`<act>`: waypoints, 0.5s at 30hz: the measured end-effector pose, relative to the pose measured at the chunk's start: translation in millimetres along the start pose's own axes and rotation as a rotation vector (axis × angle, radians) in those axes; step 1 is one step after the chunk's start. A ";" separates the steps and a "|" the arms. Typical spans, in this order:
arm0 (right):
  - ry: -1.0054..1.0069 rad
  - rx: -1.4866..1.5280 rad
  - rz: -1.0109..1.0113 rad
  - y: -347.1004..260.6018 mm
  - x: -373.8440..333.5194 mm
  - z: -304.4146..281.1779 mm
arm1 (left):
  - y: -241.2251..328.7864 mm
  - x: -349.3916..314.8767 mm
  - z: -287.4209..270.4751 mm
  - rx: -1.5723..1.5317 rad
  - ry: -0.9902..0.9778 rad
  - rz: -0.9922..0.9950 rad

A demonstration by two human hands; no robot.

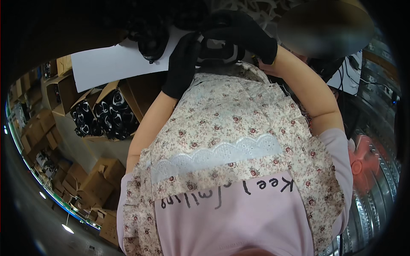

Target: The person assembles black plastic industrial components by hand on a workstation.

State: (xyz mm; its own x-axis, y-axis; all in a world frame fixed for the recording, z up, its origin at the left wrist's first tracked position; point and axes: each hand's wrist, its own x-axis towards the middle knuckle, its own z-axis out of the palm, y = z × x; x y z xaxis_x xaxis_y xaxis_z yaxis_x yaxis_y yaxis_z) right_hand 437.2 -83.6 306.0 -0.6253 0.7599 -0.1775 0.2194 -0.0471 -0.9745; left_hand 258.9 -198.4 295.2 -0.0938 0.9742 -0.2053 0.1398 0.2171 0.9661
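Note:
A black plastic part with a grey angular trim (pixel 218 52) sits at the table's near edge, right against my apron. My left hand (pixel 184 64), in a black glove, is closed on its left side with fingers together. The right hand (pixel 245 34), gloved in black too, reaches over the part's far side with bent fingers gripping it. Both sets of fingertips are dark and partly hidden against the black plastic. Just left of my hands, a glossy black piece (pixel 153 48) lies on the white tabletop (pixel 104 64).
Open cartons of black and silver parts (pixel 112 110) stand below the table at left, with more cardboard boxes (pixel 100 179) beyond. A blurred round object (pixel 326 29) hangs at upper right. Cables (pixel 351 70) run along the right, above a red fan (pixel 364 161).

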 end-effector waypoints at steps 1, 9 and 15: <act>0.000 -0.001 0.000 -5.1 -0.5 0.3 | 1.0 2.5 0.4 0.078 0.032 0.082; 0.024 -0.825 -0.804 52.5 13.0 -10.4 | -19.2 11.2 2.4 0.384 0.089 0.323; -0.144 0.299 0.002 17.7 16.2 -3.4 | -25.9 7.7 -2.6 0.220 0.050 0.286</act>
State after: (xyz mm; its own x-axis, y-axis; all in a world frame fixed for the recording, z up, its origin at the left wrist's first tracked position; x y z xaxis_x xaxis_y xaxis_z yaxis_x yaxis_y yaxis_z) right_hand 433.5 -69.8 286.3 -0.7289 0.6615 -0.1766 0.0050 -0.2528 -0.9675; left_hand 252.0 -196.6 269.0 -0.0679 0.9944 0.0814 0.3759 -0.0500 0.9253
